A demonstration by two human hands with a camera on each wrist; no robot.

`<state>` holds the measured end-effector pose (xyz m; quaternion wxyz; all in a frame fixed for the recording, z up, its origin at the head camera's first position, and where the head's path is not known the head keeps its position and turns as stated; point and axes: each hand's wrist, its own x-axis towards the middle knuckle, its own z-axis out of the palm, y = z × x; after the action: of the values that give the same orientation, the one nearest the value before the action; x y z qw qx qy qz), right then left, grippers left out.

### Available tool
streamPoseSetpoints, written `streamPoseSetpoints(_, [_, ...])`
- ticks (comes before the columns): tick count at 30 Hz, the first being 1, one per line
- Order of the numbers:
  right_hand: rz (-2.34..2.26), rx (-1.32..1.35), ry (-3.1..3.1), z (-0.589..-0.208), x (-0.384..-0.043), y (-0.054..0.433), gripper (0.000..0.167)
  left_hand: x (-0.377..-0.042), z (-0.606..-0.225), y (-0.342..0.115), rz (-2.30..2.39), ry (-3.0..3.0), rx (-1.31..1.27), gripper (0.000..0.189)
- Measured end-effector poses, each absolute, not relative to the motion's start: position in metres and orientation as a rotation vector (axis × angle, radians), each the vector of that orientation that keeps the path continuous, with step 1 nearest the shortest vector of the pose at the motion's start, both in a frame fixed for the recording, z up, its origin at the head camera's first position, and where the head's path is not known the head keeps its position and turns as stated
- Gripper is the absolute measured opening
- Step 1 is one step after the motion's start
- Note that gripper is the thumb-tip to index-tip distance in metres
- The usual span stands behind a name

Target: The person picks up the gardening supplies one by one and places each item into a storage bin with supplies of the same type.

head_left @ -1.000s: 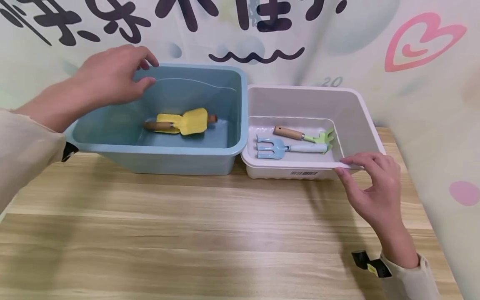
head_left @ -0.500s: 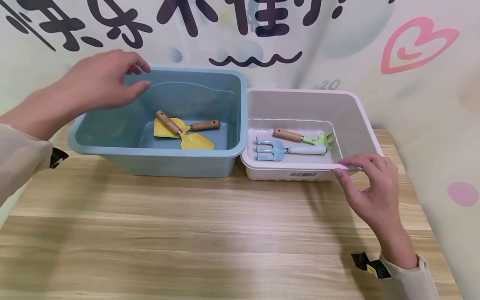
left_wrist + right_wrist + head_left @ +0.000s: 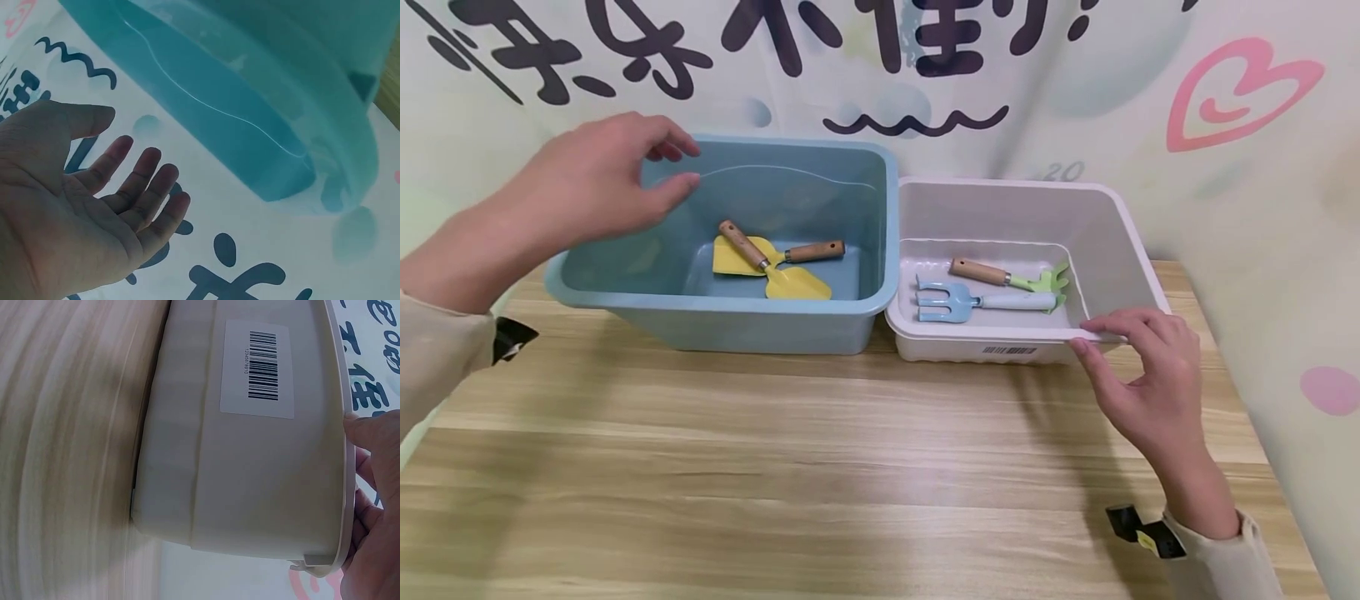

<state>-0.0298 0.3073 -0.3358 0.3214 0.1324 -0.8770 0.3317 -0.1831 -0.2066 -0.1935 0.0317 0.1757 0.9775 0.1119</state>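
My left hand [image 3: 606, 179] hovers over the left part of a blue bin [image 3: 715, 304], its fingers loosely bent with nothing between them. In the left wrist view the palm and spread fingers lie apart from the rim. Two yellow tools with wooden handles lie crossed on the bin floor: a pointed trowel [image 3: 797, 284] on top of a square-ended shovel [image 3: 730, 258]. My right hand [image 3: 1157, 379] pinches the front rim of a white bin [image 3: 985, 332] near its right corner. Inside lie a light blue hand fork [image 3: 951, 302] and a green hand rake [image 3: 1041, 282] with a wooden handle.
Both bins stand side by side on a wood-grain table [image 3: 820, 467], close to a printed wall sheet [image 3: 1112, 92]. A barcode label [image 3: 257, 369] is on the white bin's front. The sheet also borders the table's right side.
The upper yellow trowel has dropped and turned, now lying across the shovel, which shifted too. My left hand has drawn slightly left and lower in view. The right hand keeps its hold.
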Motion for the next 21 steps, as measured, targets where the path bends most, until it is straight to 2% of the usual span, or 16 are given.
streamPoseSetpoints(9, [0.865,0.342,-2.314,-0.337,-0.029,0.308,0.023,-0.162,-0.198,-0.205,0.532,2.983,0.580,0.049])
streamPoseSetpoints(17, [0.867,0.347,-2.313,-0.336,-0.028,0.308,0.023,-0.118,-0.197,-0.189,0.661,3.030,0.703,0.053])
streamPoseSetpoints(21, [0.869,0.349,-2.311,-0.335,-0.029,0.307,0.024,-0.095,-0.199,-0.183,0.667,3.082,0.783,0.049])
